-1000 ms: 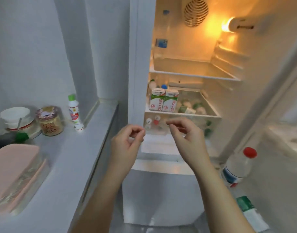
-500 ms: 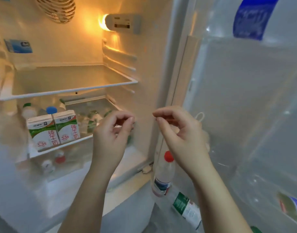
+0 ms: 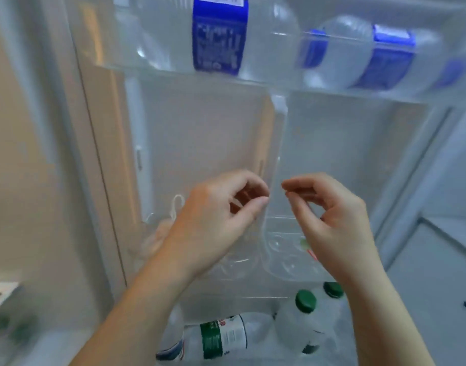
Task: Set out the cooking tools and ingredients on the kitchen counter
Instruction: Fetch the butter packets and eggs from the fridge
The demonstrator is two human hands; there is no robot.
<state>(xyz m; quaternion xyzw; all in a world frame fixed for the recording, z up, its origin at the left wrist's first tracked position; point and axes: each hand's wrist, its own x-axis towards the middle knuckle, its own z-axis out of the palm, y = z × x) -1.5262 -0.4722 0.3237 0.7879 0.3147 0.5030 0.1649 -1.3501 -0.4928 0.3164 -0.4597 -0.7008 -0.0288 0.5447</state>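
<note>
Two green-capped bottles [image 3: 298, 329] below left hand [image 3: 221, 223], right hand [image 3: 332, 224]

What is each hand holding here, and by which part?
Nothing that shows. The left hand and the right hand hover in front of the fridge door, fingers curled and thumbs near fingertips, with no object visible between them.

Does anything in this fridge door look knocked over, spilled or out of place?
One green-labelled bottle lies on its side at the bottom of the door, beside upright green-capped bottles. The blue-labelled bottles in the top rack lie flat too. No spill or damage shows.
</note>
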